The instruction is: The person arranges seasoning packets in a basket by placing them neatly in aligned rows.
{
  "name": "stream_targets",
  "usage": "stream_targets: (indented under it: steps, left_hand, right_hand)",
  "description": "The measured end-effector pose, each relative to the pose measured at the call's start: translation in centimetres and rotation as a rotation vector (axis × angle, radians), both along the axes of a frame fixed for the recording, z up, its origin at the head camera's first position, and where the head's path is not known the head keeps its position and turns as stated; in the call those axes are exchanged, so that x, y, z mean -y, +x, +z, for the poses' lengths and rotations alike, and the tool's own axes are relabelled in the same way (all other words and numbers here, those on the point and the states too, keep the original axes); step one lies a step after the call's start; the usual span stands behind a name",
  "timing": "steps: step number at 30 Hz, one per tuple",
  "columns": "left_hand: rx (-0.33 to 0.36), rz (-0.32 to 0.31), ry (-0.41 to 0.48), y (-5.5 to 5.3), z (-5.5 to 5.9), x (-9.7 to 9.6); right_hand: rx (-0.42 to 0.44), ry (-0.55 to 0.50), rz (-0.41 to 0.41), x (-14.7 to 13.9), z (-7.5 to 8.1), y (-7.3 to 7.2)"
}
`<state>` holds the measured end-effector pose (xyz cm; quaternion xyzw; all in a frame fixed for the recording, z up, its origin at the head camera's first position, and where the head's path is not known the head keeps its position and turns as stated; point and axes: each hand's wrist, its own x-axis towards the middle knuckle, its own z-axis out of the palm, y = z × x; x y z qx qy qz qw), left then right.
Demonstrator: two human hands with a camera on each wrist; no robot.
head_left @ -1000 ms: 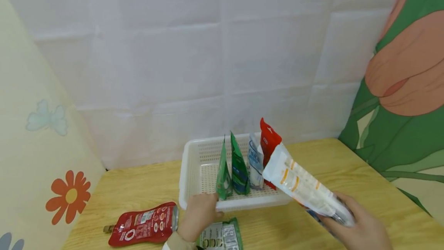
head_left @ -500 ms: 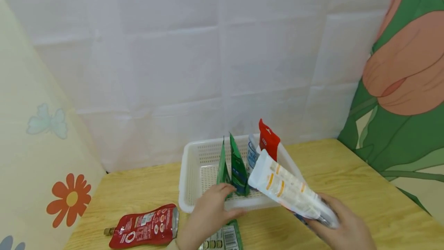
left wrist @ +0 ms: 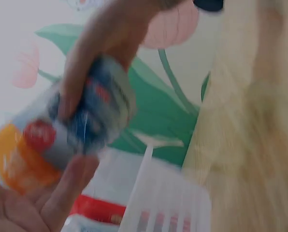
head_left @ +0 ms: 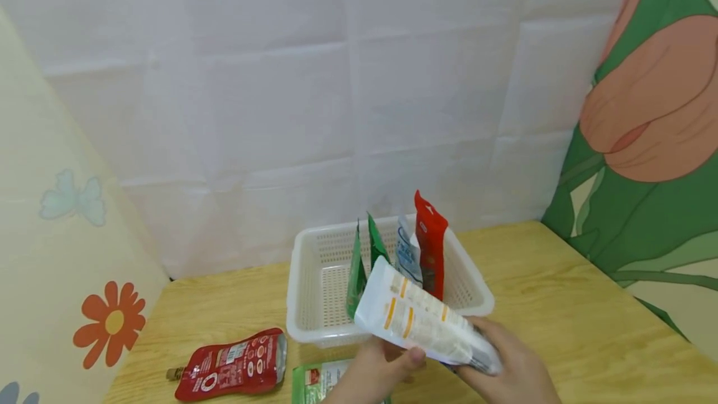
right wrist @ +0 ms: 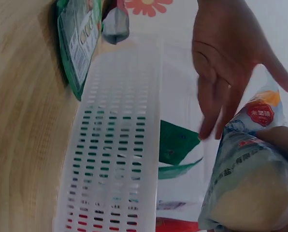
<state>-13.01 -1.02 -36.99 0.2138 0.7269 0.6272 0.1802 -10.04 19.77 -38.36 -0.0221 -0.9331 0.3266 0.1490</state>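
My right hand [head_left: 507, 360] grips one end of a bag of salt [head_left: 417, 320], white with orange marks, held tilted over the front rim of a white plastic basket [head_left: 300, 323]. In the right wrist view the salt bag [right wrist: 250, 188] shows blue and orange print. Beneath the bag's other end is my left hand [head_left: 376, 373]; in the right wrist view that left hand [right wrist: 228, 63] has its fingers extended, just short of the bag. Standing in the basket are two green packets [head_left: 356, 279], a blue-and-white packet [head_left: 408, 257] and a red packet [head_left: 430, 245].
A red spouted pouch [head_left: 235, 363] lies on the wooden table, left of the basket. In front of the basket lies a green packet [head_left: 311, 385], partly covered by the left hand. A white sheet [head_left: 269, 111] hangs behind the table.
My right hand has carried the salt bag leftward across the basket's front. The left hand has come away from the basket rim, moving right and down to below the bag.
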Motion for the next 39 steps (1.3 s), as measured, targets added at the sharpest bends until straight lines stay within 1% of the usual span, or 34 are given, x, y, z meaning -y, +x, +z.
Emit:
stream_targets:
  steps: [1,3,4,5,8,10,11,13,14,16,17,19,22,25,26,27,28,30,32,33,34,35,36,37,39]
  left_hand:
    - [0.016,0.018,0.035,0.3,-0.1,-0.2]
    - [0.045,0.072,0.111,0.8,-0.3,-0.7]
    - [0.047,0.103,0.145,1.0,-0.5,-1.0]
    - [0.036,0.129,0.184,1.1,-0.7,-1.4]
    - [0.024,0.198,0.291,1.2,-1.2,-2.1]
    - [0.020,0.246,0.344,1.2,-1.4,-2.6]
    - [0.018,0.273,0.359,1.2,-1.5,-2.7]
    - [0.022,0.329,0.370,1.4,-1.6,-2.9]
    - [0.026,0.359,0.366,1.5,-1.7,-3.0]
    - [0.026,0.418,0.340,1.5,-1.8,-3.0]
    - [0.026,0.441,0.328,1.5,-1.9,-3.0]
    - [0.015,0.477,0.303,1.5,-2.0,-3.0]
    - [0.007,0.515,0.260,1.5,-1.9,-2.8]
    - [0.011,0.543,0.213,1.5,-1.6,-2.6]
    - [0.020,0.561,0.191,1.5,-1.4,-2.5]
    - [0.033,0.570,0.180,1.5,-1.3,-2.4]
    - [0.043,0.574,0.182,1.4,-1.1,-2.3]
    - [0.061,0.580,0.167,1.3,-0.7,-1.9]
    - [0.069,0.592,0.160,1.1,-0.4,-1.5]
    - [0.061,0.593,0.165,1.0,-0.2,-1.3]
    - [0.056,0.602,0.171,0.9,-0.1,-1.0]
    - [0.055,0.612,0.180,0.9,0.1,-0.7]
    - [0.062,0.620,0.192,0.9,0.3,-0.5]
    - [0.066,0.632,0.209,0.8,0.5,-0.2]
    - [0.071,0.649,0.236,0.8,0.9,0.5]
  right_hand:
    - [-0.033,0.006,0.012,0.3,-0.1,0.0]
    - [-0.137,0.028,0.040,0.7,-0.5,0.0]
    - [-0.196,0.041,0.049,0.8,-0.7,-0.1]
    - [-0.261,0.059,0.061,1.0,-0.9,-0.1]
    - [-0.319,0.089,0.081,1.3,-1.2,-0.2]
    - [-0.373,0.110,0.098,1.5,-1.2,-0.3]
    - [-0.385,0.124,0.103,1.7,-1.2,-0.3]
    - [-0.355,0.133,0.100,2.1,-1.1,-0.2]
    - [-0.355,0.146,0.100,2.3,-1.0,-0.2]
    - [-0.334,0.168,0.101,2.6,-1.1,-0.2]
    - [-0.309,0.176,0.100,2.7,-1.1,-0.2]
    - [-0.302,0.191,0.104,2.9,-1.3,-0.3]
    - [-0.292,0.184,0.126,3.1,-1.4,-0.5]
    - [-0.211,0.146,0.140,3.3,-1.1,-0.5]
    - [-0.177,0.132,0.145,3.5,-1.0,-0.5]
    - [-0.186,0.128,0.154,3.6,-0.8,-0.6]
    - [-0.153,0.114,0.164,3.7,-0.6,-0.6]
    - [-0.125,0.098,0.203,3.8,-0.3,-0.5]
    - [-0.075,0.048,0.262,3.6,0.0,-0.7]
    - [-0.070,0.001,0.295,3.4,0.0,-0.7]
    - [-0.070,-0.036,0.305,3.1,0.0,-0.9]
    - [-0.091,-0.069,0.310,2.9,0.0,-1.1]
    - [-0.097,-0.098,0.296,2.7,0.0,-1.3]
    - [-0.123,-0.122,0.288,2.4,0.0,-1.7]
    - [-0.196,-0.117,0.246,2.1,-0.2,-2.5]
